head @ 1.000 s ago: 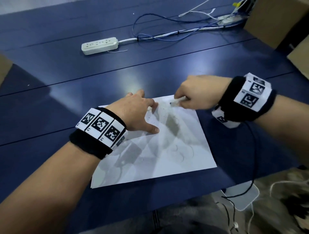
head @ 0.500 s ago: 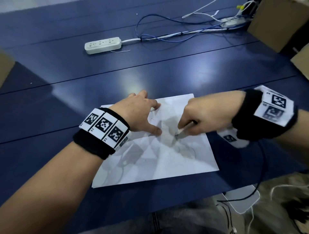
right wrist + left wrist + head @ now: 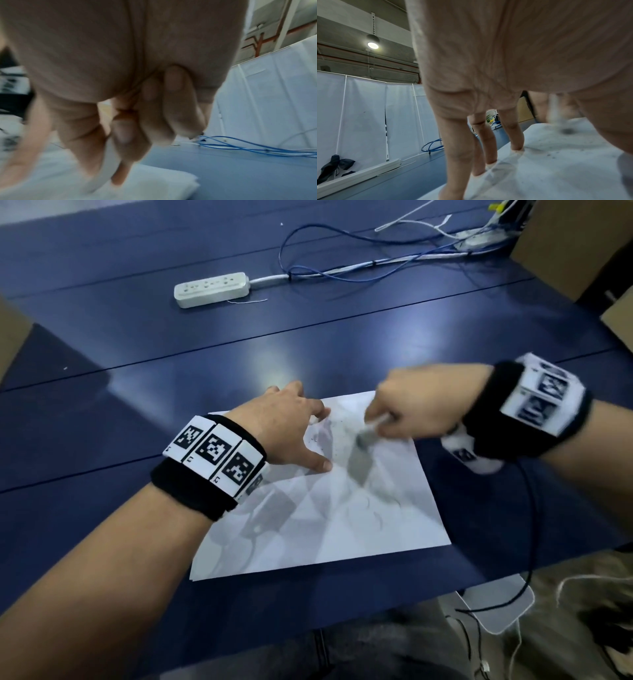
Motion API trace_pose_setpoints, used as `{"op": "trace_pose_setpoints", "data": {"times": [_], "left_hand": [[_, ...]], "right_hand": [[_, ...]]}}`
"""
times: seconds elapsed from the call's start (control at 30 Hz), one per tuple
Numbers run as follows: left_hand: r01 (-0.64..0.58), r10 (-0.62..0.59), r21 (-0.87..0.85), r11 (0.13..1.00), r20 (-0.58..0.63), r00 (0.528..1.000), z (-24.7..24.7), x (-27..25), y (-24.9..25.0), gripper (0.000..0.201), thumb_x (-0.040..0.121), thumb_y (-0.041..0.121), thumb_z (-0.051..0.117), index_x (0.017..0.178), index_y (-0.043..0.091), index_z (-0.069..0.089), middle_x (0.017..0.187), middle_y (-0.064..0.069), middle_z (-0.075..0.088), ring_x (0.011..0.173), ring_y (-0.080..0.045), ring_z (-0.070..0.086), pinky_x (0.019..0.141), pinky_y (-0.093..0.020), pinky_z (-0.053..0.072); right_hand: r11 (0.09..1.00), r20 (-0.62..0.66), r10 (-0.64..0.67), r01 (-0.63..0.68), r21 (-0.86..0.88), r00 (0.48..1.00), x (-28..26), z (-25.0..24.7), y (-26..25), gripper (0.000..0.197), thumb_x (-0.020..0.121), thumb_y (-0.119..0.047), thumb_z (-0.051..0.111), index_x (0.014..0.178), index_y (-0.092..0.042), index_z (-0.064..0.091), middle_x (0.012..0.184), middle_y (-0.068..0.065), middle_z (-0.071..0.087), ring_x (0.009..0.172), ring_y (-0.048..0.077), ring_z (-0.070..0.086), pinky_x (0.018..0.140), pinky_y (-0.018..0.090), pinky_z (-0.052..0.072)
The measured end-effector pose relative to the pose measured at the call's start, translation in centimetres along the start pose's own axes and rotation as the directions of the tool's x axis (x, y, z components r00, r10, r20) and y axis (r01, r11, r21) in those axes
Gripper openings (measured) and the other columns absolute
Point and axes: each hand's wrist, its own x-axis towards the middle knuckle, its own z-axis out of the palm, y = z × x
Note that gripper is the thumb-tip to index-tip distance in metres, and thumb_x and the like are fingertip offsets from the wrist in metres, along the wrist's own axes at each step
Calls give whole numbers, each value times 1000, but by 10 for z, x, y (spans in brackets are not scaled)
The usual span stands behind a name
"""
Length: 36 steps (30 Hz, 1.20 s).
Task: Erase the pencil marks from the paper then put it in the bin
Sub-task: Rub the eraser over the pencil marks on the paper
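Observation:
A white sheet of paper (image 3: 329,518) lies on the dark blue table (image 3: 342,350), with faint pencil curls near its right side and grey crumbs near the top. My left hand (image 3: 291,433) presses on the paper's upper left with spread straight fingers (image 3: 515,135). My right hand (image 3: 418,409) pinches a thin white eraser stick (image 3: 371,430), its dark tip touching the upper middle of the paper (image 3: 556,169). The eraser (image 3: 556,115) is blurred. In the right wrist view the curled fingers (image 3: 154,115) hide most of the stick above the paper (image 3: 154,186). No bin is in view.
A white power strip (image 3: 210,289) lies at the back of the table, with blue and white cables (image 3: 359,265) running right. Cardboard boxes (image 3: 575,244) stand at the far right. A white device (image 3: 500,604) with cords lies on the floor below the table's near edge.
My right hand has swept the eraser down the paper and back up toward its top. The left hand has stayed in place, pressing on the sheet.

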Motion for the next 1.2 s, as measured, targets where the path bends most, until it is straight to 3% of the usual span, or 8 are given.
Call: {"op": "trace_pose_setpoints", "data": {"times": [0.2,0.3,0.5,0.7,0.77,0.9,1.07,1.2], "left_hand": [[6,-6,4,1000,-3,1000,2,-2,-1,88,66,75,65,142,39,39,118,2,38,112,-24,43,75,-32,36],[3,-3,23,1000,1,1000,2,-1,0,89,64,78,65,140,38,39,120,1,39,111,-25,44,73,-32,36],[11,-11,5,1000,-1,1000,1,-2,1,84,68,74,66,141,40,39,116,3,38,111,-24,43,73,-32,36],[8,-7,15,1000,-8,1000,1,-2,1,88,65,75,66,141,39,39,114,3,37,109,-25,44,73,-33,38],[6,-6,7,1000,-5,1000,1,-2,2,87,66,74,67,141,38,39,112,4,35,110,-24,44,74,-32,38],[13,-13,-11,1000,-6,1000,1,-2,2,85,67,72,68,140,40,40,113,4,36,111,-23,43,74,-32,38],[17,-17,-7,1000,-4,1000,2,-1,1,88,65,74,69,140,39,40,119,3,39,111,-24,43,73,-32,38],[19,-20,-27,999,-7,1000,1,-1,2,86,66,72,70,140,40,41,117,3,38,112,-24,43,74,-31,37]], "right_hand": [[999,-48,49,-49,7,998,-7,3,1,26,89,-35,51,81,-12,61,63,5,55,68,31,54,63,39,52],[985,149,-118,97,140,982,-26,7,-18,38,91,-48,54,80,-11,60,64,6,56,61,22,46,58,38,49],[987,-116,160,-157,33,980,7,-3,15,33,92,-42,49,81,-14,64,66,4,59,78,34,59,70,44,55],[996,72,-75,71,56,995,-25,7,-13,47,84,-55,41,74,-10,51,58,6,47,56,19,43,55,35,41],[1000,18,10,-11,29,1000,-15,0,-7,58,72,-64,32,78,-13,59,63,4,58,65,25,55,61,37,51],[991,-124,134,-132,22,983,3,-2,14,34,86,-41,45,72,-12,55,60,3,51,73,36,55,68,46,54],[992,83,-98,91,83,992,-24,7,-12,37,87,-46,49,75,-11,54,58,5,49,58,21,44,57,37,46],[993,-23,114,-113,45,993,5,-10,9,43,81,-49,42,92,-17,70,71,2,66,76,30,61,71,40,56]]}}
